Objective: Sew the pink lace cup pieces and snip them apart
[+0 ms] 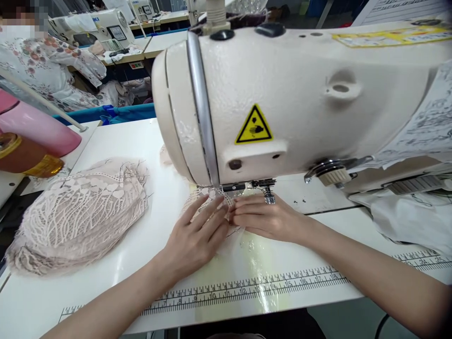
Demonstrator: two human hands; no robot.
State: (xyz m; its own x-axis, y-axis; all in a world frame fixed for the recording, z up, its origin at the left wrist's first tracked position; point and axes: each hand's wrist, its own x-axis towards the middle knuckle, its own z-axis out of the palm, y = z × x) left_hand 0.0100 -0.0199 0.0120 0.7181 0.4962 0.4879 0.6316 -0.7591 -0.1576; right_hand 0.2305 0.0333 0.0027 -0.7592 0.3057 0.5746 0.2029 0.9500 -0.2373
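Note:
A piece of pale pink lace fabric (229, 201) lies under the needle end of a cream sewing machine (296, 103). My left hand (199, 233) rests on the lace, palm down, its fingers stretched out and slightly apart. Close beside it, my right hand (264, 217) has its fingers pressed together at the lace's right edge, seemingly pinching it; the thumb is hidden. Both hands are just in front of the presser foot area, which the machine head and fingers mostly cover. To the left, a bundle of the same pink lace (81, 212) lies on the white table (123, 292).
A printed ruler strip (243, 292) runs along the table's front edge. Pink (42, 122) and brown thread cones (28, 155) stand at left. White cloth (409, 219) lies at right. Behind, a person in a floral garment (52, 70) sits near another sewing machine (95, 30).

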